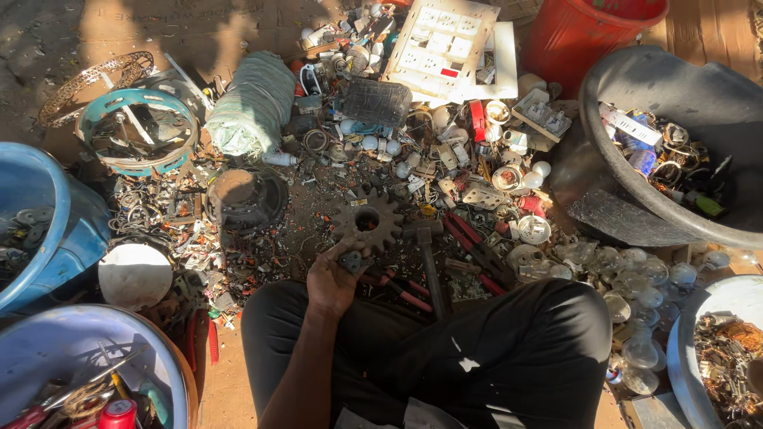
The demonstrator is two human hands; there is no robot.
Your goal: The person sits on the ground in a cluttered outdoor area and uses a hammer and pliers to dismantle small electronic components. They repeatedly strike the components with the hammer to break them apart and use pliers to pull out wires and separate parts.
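Note:
I sit cross-legged in black trousers (509, 349) on the ground before a heap of electrical scrap. My left hand (334, 280) rests at my knee, fingers closed round a small dark metal part (350, 260). Just beyond it lies a rusty toothed gear (367, 220). A hammer (426, 242) lies to the right of the hand, its handle pointing toward me. Red-handled pliers (470, 248) lie further right. My right hand is out of sight.
A blue tub (60, 230) and a pale basin of tools (48, 349) stand at the left. A black basin (683, 87), red bucket (580, 36) and white basin of wire scrap (715, 306) stand at the right. Glass bulbs (636, 282), a white switch panel (441, 44) and a speaker (242, 199) lie about.

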